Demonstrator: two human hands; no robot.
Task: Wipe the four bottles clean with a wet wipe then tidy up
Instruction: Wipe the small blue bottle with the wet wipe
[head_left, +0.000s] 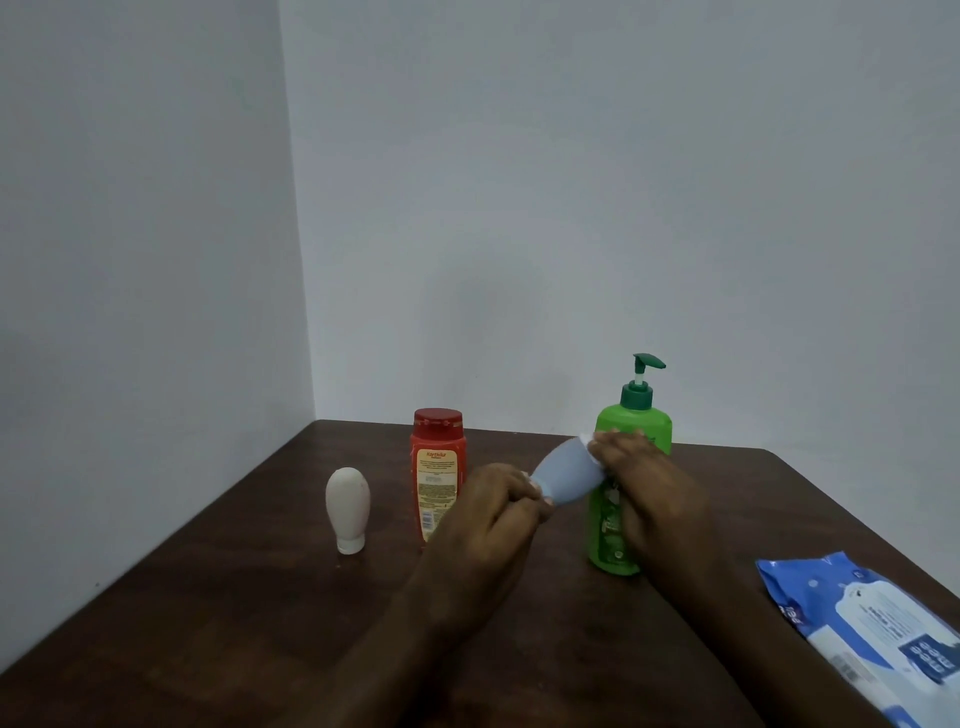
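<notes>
Hands hold a pale blue bottle (563, 475) tilted above the tabletop (234, 597). Left hand (498, 512), grip curled round its narrow cap end; right hand (649, 483), grip wrapped over a white wipe (586, 438) at its wide end. Green pump bottle (636, 421), red bottle (438, 467) and white bottle (347, 506) stand nearby.

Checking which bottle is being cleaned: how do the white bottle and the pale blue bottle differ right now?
The white bottle stands cap-down on the table; the pale blue bottle is held tilted in the air. No hand touches the white bottle. The left hand grips the blue one's narrow end, and the right hand presses a wet wipe on its broad end. Both are rounded and taper to one end.
</notes>
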